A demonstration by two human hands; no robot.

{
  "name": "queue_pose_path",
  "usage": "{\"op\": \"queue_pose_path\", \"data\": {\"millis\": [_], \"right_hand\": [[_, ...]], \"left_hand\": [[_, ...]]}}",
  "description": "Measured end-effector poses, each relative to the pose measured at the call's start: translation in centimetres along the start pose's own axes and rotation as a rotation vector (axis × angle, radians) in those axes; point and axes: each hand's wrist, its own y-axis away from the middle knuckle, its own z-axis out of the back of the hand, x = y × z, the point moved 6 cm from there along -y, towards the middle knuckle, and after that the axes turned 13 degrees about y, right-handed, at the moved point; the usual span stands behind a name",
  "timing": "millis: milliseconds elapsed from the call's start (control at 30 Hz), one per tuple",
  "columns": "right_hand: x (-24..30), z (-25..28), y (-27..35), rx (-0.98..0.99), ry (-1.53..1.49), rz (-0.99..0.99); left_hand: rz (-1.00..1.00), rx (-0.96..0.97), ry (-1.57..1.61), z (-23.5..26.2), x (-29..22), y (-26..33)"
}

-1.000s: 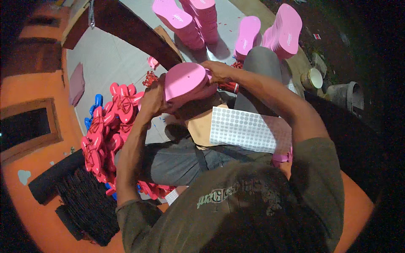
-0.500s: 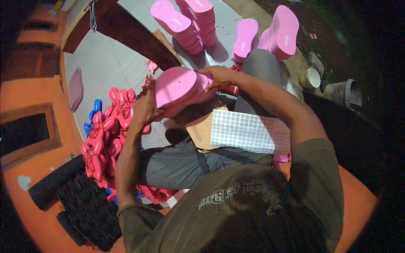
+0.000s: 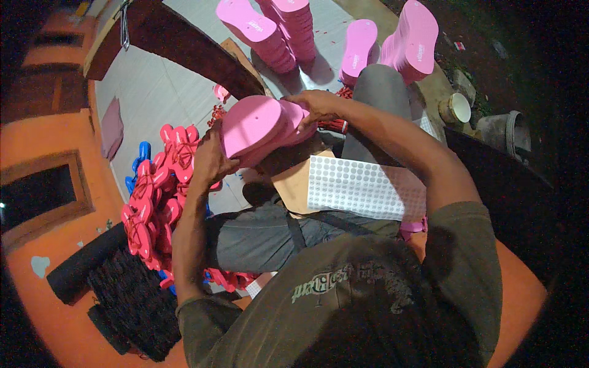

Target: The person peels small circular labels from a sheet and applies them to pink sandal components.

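A short stack of pink flip-flop soles (image 3: 254, 126) is held between both hands above my lap. My left hand (image 3: 211, 156) is closed round the stack's left edge. At the right end, my right hand (image 3: 316, 107) grips the soles, its fingers partly hidden. The top sole has a small hole near its rounded end. Below the stack, a tan board (image 3: 293, 184) lies over my legs, with a white sheet of round grey stickers (image 3: 362, 190) on its right side.
Taller pink sole stacks (image 3: 294, 37) stand beyond the wooden beam (image 3: 184, 37). Red flip-flops (image 3: 144, 208) are heaped at left, with some blue ones (image 3: 141, 153). A black roll (image 3: 80, 267) lies lower left. At right are a white bucket (image 3: 457, 109) and a grey bucket (image 3: 500, 132).
The view has shifted slightly. Both hands keep hold of the pink sole stack, whose top piece now sits a little more turned, showing more of the soles beside it.
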Motion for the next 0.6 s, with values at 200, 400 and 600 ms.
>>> {"op": "queue_pose_path", "data": {"millis": [200,400,600], "right_hand": [[0.4,0.1,0.0,0.03,0.098,-0.086],[0.5,0.7,0.4,0.038,0.097,-0.074],[0.2,0.4,0.2,0.049,0.09,-0.105]], "left_hand": [[-0.056,-0.04,0.013,-0.6,1.8,-0.5],[-0.07,-0.101,-0.021,1.6,0.7,0.5],[0.074,-0.029,-0.124,0.7,3.0,1.0]]}}
